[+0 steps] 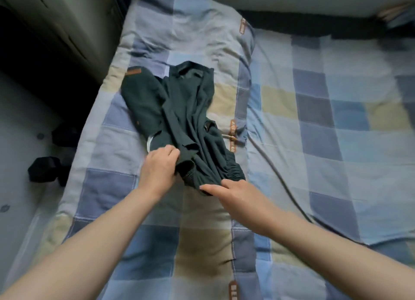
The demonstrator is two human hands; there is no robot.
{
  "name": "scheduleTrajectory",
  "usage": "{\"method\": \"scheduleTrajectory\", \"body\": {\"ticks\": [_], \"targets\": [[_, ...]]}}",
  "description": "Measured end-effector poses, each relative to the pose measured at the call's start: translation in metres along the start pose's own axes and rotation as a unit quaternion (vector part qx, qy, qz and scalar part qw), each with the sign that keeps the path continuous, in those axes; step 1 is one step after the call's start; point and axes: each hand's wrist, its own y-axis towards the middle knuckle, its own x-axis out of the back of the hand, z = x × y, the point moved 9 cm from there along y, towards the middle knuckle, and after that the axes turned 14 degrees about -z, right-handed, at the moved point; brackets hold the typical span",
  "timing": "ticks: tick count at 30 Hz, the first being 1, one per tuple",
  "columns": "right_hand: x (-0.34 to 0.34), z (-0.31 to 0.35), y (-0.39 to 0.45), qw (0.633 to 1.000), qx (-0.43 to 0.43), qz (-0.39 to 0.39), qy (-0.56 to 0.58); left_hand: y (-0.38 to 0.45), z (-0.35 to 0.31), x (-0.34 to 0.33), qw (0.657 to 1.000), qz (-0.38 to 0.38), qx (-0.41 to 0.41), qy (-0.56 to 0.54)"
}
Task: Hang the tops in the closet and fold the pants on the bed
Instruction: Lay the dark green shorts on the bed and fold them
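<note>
A pair of dark green pants (190, 120) lies crumpled and partly bunched on the checked blue quilt (157, 243) in the middle of the bed. Its elastic waistband (231, 171) is at the near end, towards me. My left hand (160, 167) grips the near left edge of the fabric with curled fingers. My right hand (233, 193) pinches the near edge of the waistband from the right. A folded dark green part with an orange patch (133, 71) lies at the far left of the heap.
The bed (336, 120) with a checked sheet stretches to the right. A pale cabinet (67, 19) stands at the upper left beside the bed. Dark objects (45, 169) sit on the floor at the left. A wall runs along the far side.
</note>
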Motion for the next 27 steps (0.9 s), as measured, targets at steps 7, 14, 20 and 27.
{"method": "scheduleTrajectory", "body": {"ticks": [7,14,20,27], "targets": [[0.086,0.048,-0.09,0.998,-0.023,0.039,-0.045,-0.073,-0.038,0.109,0.996,0.038,-0.077,-0.011],[0.184,0.102,-0.162,0.974,-0.211,-0.053,-0.061,-0.121,-0.096,0.224,0.988,0.096,-0.024,-0.115],[0.274,0.112,-0.226,0.887,-0.372,-0.244,-0.125,-0.124,-0.141,0.353,0.926,0.055,0.039,-0.372],[0.263,0.091,-0.345,0.685,-0.649,-0.321,0.085,-0.101,-0.168,0.422,0.828,0.078,0.116,-0.543]]}}
